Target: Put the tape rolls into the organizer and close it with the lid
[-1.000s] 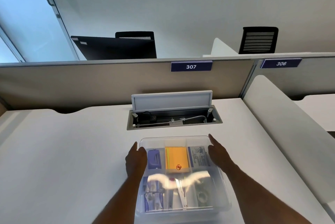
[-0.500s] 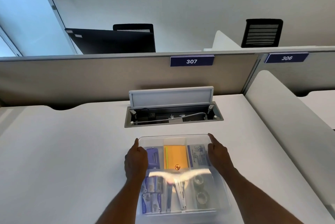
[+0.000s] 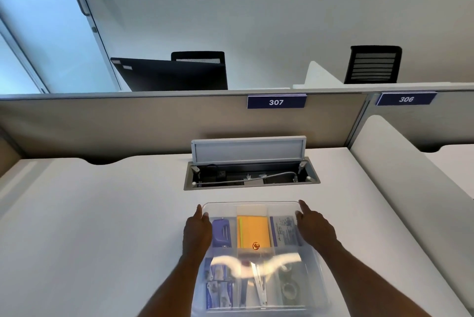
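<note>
Tape rolls (image 3: 288, 288), clear with dark cores, are seen lying in the near-right compartment of the clear plastic divided organizer (image 3: 318, 278), two at least, one behind the other; glare blurs the farther one. The flat transparent lid (image 3: 252, 207) is laid over the organizer, its far edge matched to the far rim; whether it is snapped down cannot be told. Under it are seen a purple stapler-like item (image 3: 221, 233) far-left, an orange pad (image 3: 252, 230) far-centre, a printed white packet (image 3: 283, 230) far-right.

The organizer's long axis is judged to run away from the person, straight ahead between the forearms. The left hand (image 3: 196, 232) is pressed flat on the lid's far-left edge, the right hand (image 3: 314, 227) on the far-right edge; the hands are apart, fingers extended, nothing clasped. Both are equally near. The coming move is judged to be a downward press along the two side edges toward the near corners.

Against the earlier frames, the hands are placed as before; only the view is shifted slightly. The white bench (image 3: 102, 227) carries the organizer; an open cable tray (image 3: 251, 175) lies just beyond.
</note>
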Motion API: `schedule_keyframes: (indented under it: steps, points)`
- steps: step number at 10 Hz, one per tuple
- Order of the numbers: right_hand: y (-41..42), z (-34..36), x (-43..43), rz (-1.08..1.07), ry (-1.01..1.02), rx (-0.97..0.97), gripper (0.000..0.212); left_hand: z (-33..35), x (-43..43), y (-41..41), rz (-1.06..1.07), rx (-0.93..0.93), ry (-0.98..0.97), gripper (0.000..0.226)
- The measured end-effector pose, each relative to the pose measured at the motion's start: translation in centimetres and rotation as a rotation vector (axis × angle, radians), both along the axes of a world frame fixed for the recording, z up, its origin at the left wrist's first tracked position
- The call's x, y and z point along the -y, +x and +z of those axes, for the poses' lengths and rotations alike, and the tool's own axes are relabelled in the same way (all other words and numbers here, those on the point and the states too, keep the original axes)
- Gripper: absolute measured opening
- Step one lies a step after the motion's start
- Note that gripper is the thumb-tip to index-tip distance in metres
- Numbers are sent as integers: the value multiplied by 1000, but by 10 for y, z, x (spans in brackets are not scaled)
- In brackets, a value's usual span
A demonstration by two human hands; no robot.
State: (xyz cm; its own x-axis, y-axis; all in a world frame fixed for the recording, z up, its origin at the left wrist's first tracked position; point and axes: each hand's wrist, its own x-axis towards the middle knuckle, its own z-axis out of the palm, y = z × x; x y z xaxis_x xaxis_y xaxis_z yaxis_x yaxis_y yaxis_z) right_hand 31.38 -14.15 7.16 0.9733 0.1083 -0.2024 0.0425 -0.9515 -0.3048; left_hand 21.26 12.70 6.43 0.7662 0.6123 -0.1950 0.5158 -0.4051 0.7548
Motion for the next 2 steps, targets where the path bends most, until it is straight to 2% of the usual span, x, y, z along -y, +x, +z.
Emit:
schedule_keyframes:
  steps: [1, 2]
  points:
    - [-3, 2, -6, 53, -149, 175, 59, 2, 1, -3, -77, -15, 70, 56]
    - [-9, 7, -18, 81, -147, 365, 70, 13, 7, -4, -206, 29, 246, 63]
